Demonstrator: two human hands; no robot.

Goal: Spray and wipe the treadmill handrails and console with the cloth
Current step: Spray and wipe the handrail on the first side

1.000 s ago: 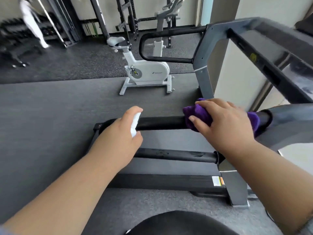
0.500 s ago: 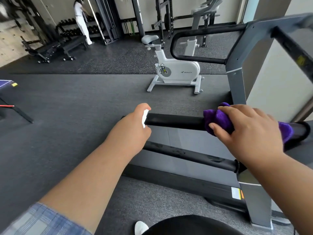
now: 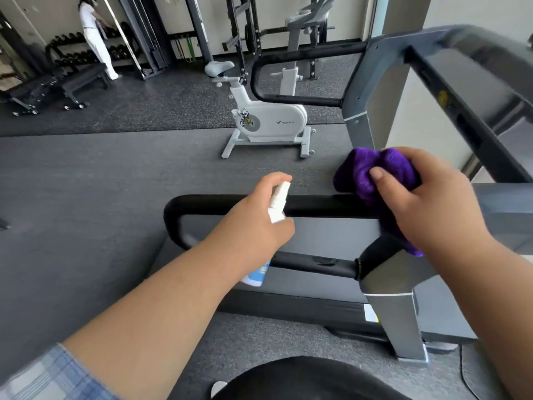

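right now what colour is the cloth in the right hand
Purple: the cloth, gripped by the right hand, shows best in the head view.

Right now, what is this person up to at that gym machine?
A person is cleaning a treadmill. The left hand grips a small white spray bottle, its nozzle over the black handrail. The right hand holds a bunched purple cloth against that rail, near the grey upright. A white exercise bike stands on the floor beyond, and another person is by the weight rack at the far wall.
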